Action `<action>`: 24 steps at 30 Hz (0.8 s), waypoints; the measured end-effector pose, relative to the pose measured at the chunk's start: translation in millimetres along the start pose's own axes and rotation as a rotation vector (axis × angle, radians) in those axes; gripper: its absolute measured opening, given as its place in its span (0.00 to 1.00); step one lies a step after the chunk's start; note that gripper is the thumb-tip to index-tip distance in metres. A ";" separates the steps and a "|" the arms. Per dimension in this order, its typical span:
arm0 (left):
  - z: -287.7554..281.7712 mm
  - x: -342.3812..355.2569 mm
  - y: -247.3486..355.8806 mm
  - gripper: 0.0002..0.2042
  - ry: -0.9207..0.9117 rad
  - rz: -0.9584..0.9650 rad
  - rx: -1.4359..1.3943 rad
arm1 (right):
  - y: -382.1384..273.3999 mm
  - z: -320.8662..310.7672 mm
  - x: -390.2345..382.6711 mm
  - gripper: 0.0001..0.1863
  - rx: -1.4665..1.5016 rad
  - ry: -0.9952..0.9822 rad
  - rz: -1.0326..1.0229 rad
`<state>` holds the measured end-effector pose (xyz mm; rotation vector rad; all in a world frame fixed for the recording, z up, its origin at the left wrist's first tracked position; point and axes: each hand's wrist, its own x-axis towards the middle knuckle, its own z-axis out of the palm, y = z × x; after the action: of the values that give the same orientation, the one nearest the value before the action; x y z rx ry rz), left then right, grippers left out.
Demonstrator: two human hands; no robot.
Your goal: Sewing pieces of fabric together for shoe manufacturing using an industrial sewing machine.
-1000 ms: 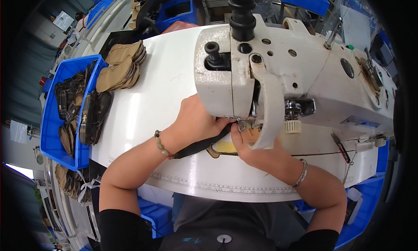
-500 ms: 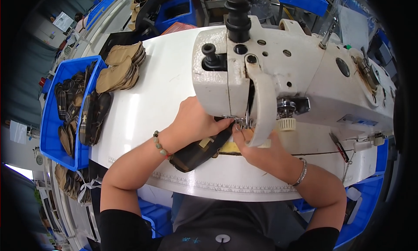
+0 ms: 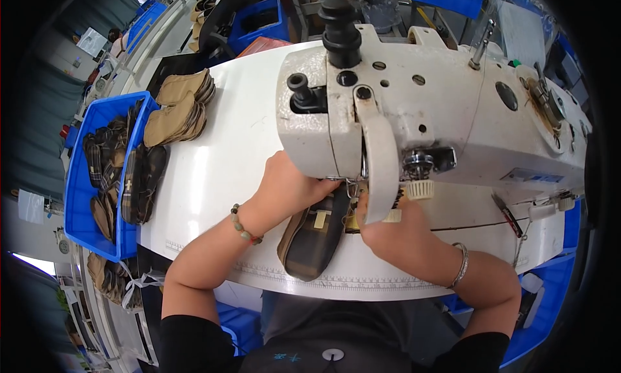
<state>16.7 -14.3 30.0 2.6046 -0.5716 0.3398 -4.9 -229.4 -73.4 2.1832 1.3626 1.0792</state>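
Swung nearward, one shoe piece (image 3: 309, 247) lies near-right of the left hand (image 3: 291, 187) gripping it; the right hand's (image 3: 402, 232) grip is unclear.

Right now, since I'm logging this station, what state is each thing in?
Dark cloth piece: on the table, far end by the sewing machine
Left hand: at the cloth's far end, fingertips partly hidden
Right hand: beside the cloth, fingers partly hidden behind the machine
Sewing machine: running or stopped, can't tell
Blue bin: open, holding dark pieces
Tan pieces: stacked
Snips: lying on the table
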 end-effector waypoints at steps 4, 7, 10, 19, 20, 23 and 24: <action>-1.6 -2.7 -4.7 0.12 -0.009 -0.039 -0.081 | 44.7 -82.2 37.2 0.12 0.671 -0.391 0.053; 3.4 -3.1 -6.5 0.11 0.031 -0.021 -0.125 | 38.4 -74.4 36.8 0.12 0.632 0.063 0.055; 4.4 -6.2 -4.0 0.11 0.015 -0.043 -0.160 | 27.7 -66.2 37.3 0.05 0.699 0.122 0.075; 5.4 -16.8 -1.4 0.11 -0.031 -0.152 -0.239 | 15.0 -53.2 37.7 0.09 0.704 0.125 0.046; 5.0 -16.8 -0.3 0.11 -0.031 -0.151 -0.238 | 17.3 -57.8 35.2 0.10 0.673 0.105 0.027; 3.8 -20.3 9.5 0.11 0.001 -0.196 -0.229 | 24.7 -75.4 33.1 0.13 0.569 0.019 -0.002; 2.1 -26.3 14.4 0.10 -0.009 -0.118 -0.051 | 25.3 -79.0 32.8 0.16 0.497 -0.047 -0.011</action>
<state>-12.7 -18.2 25.0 2.5783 -0.4216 0.2715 -41.0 -220.4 7.7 2.5110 1.7662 0.7309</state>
